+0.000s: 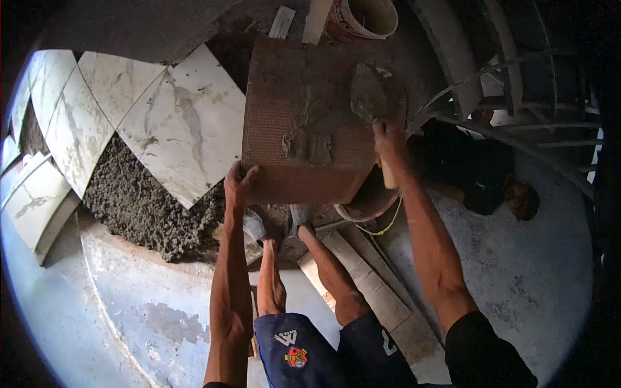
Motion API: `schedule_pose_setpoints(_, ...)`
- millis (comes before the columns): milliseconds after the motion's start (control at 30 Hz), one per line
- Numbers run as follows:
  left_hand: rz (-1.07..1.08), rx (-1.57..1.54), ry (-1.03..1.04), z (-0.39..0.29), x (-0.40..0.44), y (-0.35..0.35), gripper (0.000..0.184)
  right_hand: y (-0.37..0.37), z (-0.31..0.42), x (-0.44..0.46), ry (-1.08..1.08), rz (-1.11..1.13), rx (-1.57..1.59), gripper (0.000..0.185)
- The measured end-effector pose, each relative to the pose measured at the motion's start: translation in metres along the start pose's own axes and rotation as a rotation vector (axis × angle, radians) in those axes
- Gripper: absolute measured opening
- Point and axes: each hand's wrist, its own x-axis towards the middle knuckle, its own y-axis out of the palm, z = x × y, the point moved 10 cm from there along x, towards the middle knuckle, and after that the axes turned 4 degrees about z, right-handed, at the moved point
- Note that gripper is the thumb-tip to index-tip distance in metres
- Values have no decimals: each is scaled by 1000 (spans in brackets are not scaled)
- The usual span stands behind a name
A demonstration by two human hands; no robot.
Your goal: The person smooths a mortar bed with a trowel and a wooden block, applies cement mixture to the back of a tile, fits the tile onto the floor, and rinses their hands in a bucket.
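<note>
Brown in colour and gridded on the upper face: handling a slab (272, 123), apparently a tile seen from its back, in the middle of the scene, just beyond the feet. Steadying it at the near left corner with the left hand (239, 180), holding the edge narrowly between thumb and fingers. Gripping a pale-handled trowel (369, 94) with the right hand (388, 139), wrapping fingers around the handle and pointing the blade over the far right part of the slab. Being unable to tell, from this view, contact of blade with surface. Noting grey mortar (307, 142) lying in a ragged patch around the slab's middle. Judging the step as spreading; recommending keeping the blade low and slanted, pressing paste well into the grid, drawing it evenly towards every edge, and holding the corner firm against tipping. Finding marble-patterned tiles (187, 123) lying to the left, beside a coarse grey bed (142, 200). Also recording a bucket (343, 29) standing beyond the slab's far edge, and another person (466, 171) working space to the right.
</note>
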Motion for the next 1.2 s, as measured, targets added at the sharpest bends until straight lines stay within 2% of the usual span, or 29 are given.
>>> schedule_pose_setpoints(33,-7,-91,-19,4,-1,-1,32,-2,-7,0,84,46,119,39)
schedule_pose_setpoints(100,-9,-163,-44,5,-2,-3,33,34,5,9,148,499,462,39)
schedule_pose_setpoints(133,-8,-135,-37,-1,-5,-3,34,37,16,11,157,513,472,39)
schedule_pose_setpoints(200,-17,-100,-35,-1,-4,-9,36,55,40,7,131,635,203,39)
schedule_pose_setpoints(300,68,-158,-25,2,-2,-2,36,79,34,-28,21,651,179,41)
schedule_pose_setpoints(367,-14,-97,-31,14,2,-10,35,91,7,-53,106,579,218,43)
schedule_pose_setpoints(433,29,-176,-35,5,-2,-7,36,118,-4,-82,106,739,89,42)
schedule_pose_setpoints(500,83,-248,-38,-7,-4,-3,37,130,-2,-121,88,809,37,43)
schedule_pose_setpoints(533,120,-281,-79,-9,-6,0,39,146,-15,-133,90,810,41,43)
schedule_pose_setpoints(600,156,-318,-123,-8,-9,5,40,160,-7,-142,-238,611,16,43)
schedule_pose_setpoints(633,171,-345,-139,-7,-9,6,44,159,-8,-145,-247,618,11,43)
schedule_pose_setpoints(700,170,-365,-158,-11,-13,-4,48,152,-9,-155,-120,742,180,42)
schedule_pose_setpoints(733,212,-409,-238,-13,-20,-3,53,149,-3,-158,-57,797,233,41)
schedule_pose_setpoints(767,260,-455,-319,-12,-27,3,58,154,-3,-153,-55,804,231,41)
schedule_pose_setpoints(833,239,-473,-292,-1,-33,9,64,149,31,-131,-236,685,252,41)
schedule_pose_setpoints(900,211,-489,-272,8,-36,5,69,173,32,-123,-157,686,300,41)
schedule_pose_setpoints(967,322,-695,-279,1,-35,16,73,175,41,-112,-608,174,-23,40)
schedule_pose_setpoints(1000,323,-697,-284,3,-36,15,73,178,37,-127,-552,345,-73,36)
schedule_pose_setpoints(1067,273,-865,-355,10,-39,11,71,171,26,-168,-766,367,-289,32)
schedule_pose_setpoints(1133,250,-836,-314,10,-34,10,70,172,-25,-177,-491,555,-452,26)
schedule_pose_setpoints(1167,228,-798,-293,14,-33,9,68,165,-32,-177,-498,556,-465,26)
schedule_pose_setpoints(1200,221,-809,-294,22,-33,9,68,149,-24,-180,-586,437,-528,25)
